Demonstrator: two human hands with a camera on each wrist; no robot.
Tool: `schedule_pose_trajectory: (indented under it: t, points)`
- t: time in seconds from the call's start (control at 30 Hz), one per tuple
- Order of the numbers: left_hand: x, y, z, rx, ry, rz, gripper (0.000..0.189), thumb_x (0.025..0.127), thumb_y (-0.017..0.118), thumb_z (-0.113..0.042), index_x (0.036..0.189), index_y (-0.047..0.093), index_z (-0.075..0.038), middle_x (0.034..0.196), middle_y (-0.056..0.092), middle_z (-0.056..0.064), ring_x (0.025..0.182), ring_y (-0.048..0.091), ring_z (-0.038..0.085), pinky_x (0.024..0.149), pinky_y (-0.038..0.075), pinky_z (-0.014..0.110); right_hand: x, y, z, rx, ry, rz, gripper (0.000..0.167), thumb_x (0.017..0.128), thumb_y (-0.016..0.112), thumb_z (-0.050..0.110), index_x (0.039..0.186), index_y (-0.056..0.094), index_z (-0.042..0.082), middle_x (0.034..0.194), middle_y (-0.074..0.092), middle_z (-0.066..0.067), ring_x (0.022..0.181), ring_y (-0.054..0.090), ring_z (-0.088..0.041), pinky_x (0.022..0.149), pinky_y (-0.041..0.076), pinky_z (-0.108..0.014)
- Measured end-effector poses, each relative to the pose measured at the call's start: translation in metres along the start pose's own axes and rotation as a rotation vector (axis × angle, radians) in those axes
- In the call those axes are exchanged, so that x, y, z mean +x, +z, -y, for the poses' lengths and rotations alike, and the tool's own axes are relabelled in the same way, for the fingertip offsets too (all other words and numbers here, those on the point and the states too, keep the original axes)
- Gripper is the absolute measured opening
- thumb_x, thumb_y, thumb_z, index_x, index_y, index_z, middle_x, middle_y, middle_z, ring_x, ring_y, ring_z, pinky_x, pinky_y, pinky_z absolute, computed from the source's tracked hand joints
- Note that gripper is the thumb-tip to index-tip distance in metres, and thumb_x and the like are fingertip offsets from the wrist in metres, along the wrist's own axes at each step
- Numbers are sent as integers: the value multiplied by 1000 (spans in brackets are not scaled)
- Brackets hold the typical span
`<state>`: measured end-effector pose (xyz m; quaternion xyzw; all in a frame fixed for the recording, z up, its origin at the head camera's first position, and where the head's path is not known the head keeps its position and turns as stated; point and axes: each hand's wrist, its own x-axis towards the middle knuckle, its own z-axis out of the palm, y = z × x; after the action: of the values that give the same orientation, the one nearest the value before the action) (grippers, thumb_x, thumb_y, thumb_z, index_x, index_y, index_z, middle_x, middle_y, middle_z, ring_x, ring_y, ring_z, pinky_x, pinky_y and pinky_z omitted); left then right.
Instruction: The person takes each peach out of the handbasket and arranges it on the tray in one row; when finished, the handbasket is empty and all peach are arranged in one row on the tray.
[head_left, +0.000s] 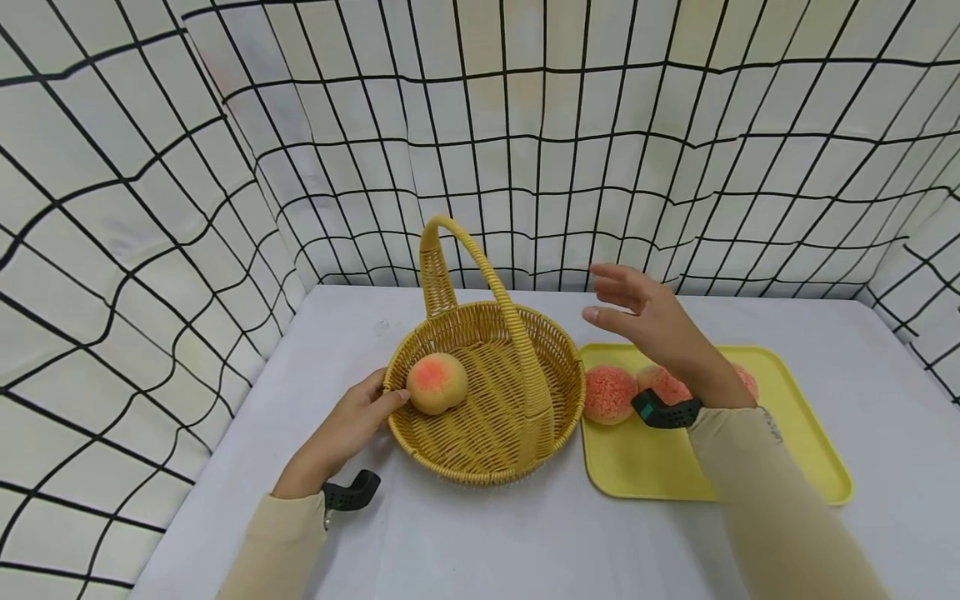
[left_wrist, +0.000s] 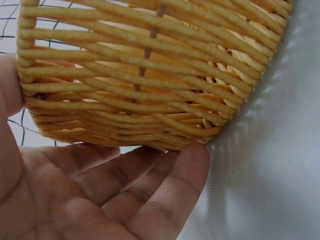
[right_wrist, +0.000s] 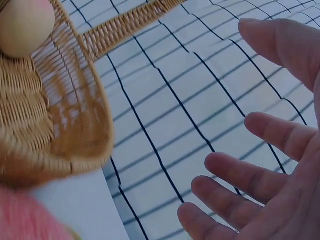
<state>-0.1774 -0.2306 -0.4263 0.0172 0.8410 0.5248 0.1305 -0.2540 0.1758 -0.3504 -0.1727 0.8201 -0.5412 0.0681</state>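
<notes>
A yellow wicker basket [head_left: 480,450] with a tall arched handle stands on the white table. One peach [head_left: 437,383], cream with a red blush, lies inside it at the left. My left hand [head_left: 360,417] grips the basket's left rim, thumb over the edge and fingers beneath the woven side, as the left wrist view shows. To the right of the basket and above the tray, my right hand [head_left: 645,321] is raised with its fingers spread and nothing in it. In the right wrist view the fingers [right_wrist: 250,175] stand apart from the basket.
A yellow tray [head_left: 652,475] lies right of the basket, its left edge close to the basket's rim. Several pink-and-cream peaches, one a fuzzy pink peach [head_left: 609,395], rest on it, partly behind my right wrist. White walls with a black grid [head_left: 525,167] enclose the table.
</notes>
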Motion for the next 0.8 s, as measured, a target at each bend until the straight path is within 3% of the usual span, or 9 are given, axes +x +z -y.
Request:
schedule_pose_trajectory:
  t: [0.23,0.5,0.8]
  points:
    - [0,0,0,-12,-6,6,63,110,49,-32,163,29,-4,157,47,20,136,55,31,108,49,45,30,34,10,49,-48,98,66,98,74,37,157,45,26,154,50,-7,142,48,-28,112,42,-59]
    - [0,0,2,-18,5,9,63,110,49,-32,163,29,-3,157,47,21,136,55,32,108,49,45,54,68,14,130,-52,211,62,101,70,23,158,45,20,150,52,-12,136,55,-30,109,47,-55]
    - [0,1,2,-20,8,10,63,110,49,-33,163,29,-3,157,47,21,136,55,32,108,49,45,73,97,12,72,-48,292,66,95,78,34,154,51,20,146,59,-16,129,60,-26,103,52,-50]
